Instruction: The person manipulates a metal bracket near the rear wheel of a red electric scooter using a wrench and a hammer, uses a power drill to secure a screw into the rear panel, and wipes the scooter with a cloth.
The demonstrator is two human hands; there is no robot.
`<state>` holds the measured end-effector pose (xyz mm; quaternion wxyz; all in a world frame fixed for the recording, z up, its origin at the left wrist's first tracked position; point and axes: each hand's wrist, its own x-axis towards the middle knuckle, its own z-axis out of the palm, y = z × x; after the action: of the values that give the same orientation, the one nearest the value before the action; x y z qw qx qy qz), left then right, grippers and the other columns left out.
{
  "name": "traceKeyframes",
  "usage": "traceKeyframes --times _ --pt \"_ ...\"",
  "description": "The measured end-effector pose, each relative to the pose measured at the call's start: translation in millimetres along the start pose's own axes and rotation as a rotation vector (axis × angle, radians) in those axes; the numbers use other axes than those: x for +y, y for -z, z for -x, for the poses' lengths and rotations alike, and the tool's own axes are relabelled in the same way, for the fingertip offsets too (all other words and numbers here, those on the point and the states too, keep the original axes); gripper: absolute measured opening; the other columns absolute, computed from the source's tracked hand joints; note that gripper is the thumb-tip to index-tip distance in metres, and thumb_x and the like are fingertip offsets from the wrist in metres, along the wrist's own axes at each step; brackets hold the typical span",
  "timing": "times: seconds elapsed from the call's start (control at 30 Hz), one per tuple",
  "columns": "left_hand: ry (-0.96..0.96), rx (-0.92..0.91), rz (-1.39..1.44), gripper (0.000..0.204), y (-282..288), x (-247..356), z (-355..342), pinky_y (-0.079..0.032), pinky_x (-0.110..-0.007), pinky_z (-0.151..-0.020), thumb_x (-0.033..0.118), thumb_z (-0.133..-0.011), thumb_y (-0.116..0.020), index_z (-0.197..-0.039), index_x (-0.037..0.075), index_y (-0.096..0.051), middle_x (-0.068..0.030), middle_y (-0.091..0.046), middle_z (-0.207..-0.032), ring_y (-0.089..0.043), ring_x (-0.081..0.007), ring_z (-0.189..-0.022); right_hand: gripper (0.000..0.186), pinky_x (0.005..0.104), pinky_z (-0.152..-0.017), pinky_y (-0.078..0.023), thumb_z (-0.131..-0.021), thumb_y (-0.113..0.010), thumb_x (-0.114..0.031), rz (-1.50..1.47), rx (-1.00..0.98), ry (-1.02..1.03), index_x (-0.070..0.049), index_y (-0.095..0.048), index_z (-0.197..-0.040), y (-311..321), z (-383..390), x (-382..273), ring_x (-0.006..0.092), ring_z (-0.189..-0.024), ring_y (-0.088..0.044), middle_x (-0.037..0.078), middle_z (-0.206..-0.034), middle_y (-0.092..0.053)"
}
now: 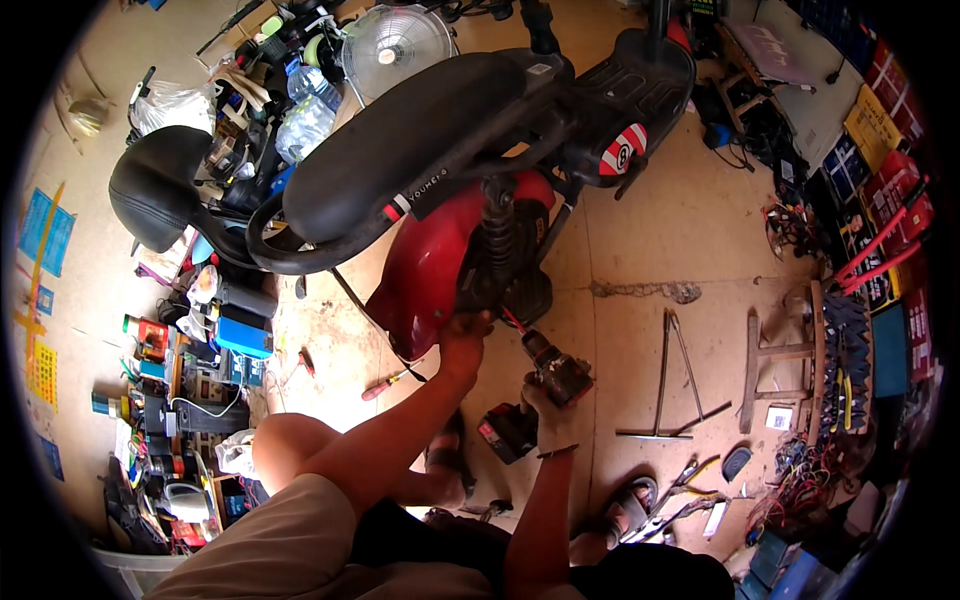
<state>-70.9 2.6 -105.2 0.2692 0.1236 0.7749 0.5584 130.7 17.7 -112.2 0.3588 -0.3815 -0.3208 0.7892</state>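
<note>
My right hand (546,410) is wrapped round the grip of a cordless drill (560,372). Its battery sits low by my wrist, and a thin reddish bit (513,319) points up and left toward the rear of an electric scooter. Close to that tip, my left hand (464,340) is closed at the lower edge of the scooter's red rear fender (425,262); what its fingers pinch is hidden. Above the fender are a black spring shock absorber (497,225) and the long black seat (400,140). A black backrest (165,190) juts out to the left.
A screwdriver (382,386) and a smaller red-handled tool (306,363) lie on the floor to the left. Right of the drill lie thin metal T-handle tools (660,385), with pliers (695,470) nearer my foot. A fan (397,50) stands behind; cluttered shelves (190,400) line the left.
</note>
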Motion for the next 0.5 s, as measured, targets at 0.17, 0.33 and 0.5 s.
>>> traceKeyframes --times 0.17,0.33,0.5 --pt "-0.008 0.006 0.040 0.029 0.0 -5.2 -2.5 -0.054 -0.034 -0.086 0.025 -0.100 -0.076 -0.105 -0.002 -0.068 -0.0103 -0.076 -0.098 -0.074 -0.0192 -0.093 0.024 0.0282 -0.063 -0.051 -0.084 -0.075 0.000 0.033 -0.027 -0.016 -0.001 -0.065 -0.106 4.1 -3.2 -7.2 0.0133 -0.063 -0.062 0.005 -0.079 -0.066" --pt "-0.005 -0.009 0.075 0.029 -1.7 -5.6 -1.5 -0.055 -0.034 -0.087 0.025 -0.100 -0.077 -0.107 -0.002 -0.067 -0.0101 -0.076 -0.100 -0.074 -0.0197 -0.093 0.025 0.0287 -0.063 -0.052 -0.083 -0.076 -0.001 0.019 0.002 -0.031 -0.002 -0.066 -0.107 4.0 -1.5 -0.4 0.0132 -0.064 -0.063 0.005 -0.082 -0.066" --pt "-0.011 -0.006 0.116 0.030 -0.2 -11.5 -5.0 -0.055 -0.034 -0.087 0.024 -0.099 -0.078 -0.108 -0.002 -0.067 -0.0097 -0.076 -0.101 -0.074 -0.0200 -0.092 0.026 0.0280 -0.059 -0.049 -0.084 -0.078 -0.003 -0.055 0.040 -0.023 -0.002 -0.068 -0.108 -4.9 0.1 10.8 0.0110 -0.064 -0.062 0.003 -0.084 -0.068"
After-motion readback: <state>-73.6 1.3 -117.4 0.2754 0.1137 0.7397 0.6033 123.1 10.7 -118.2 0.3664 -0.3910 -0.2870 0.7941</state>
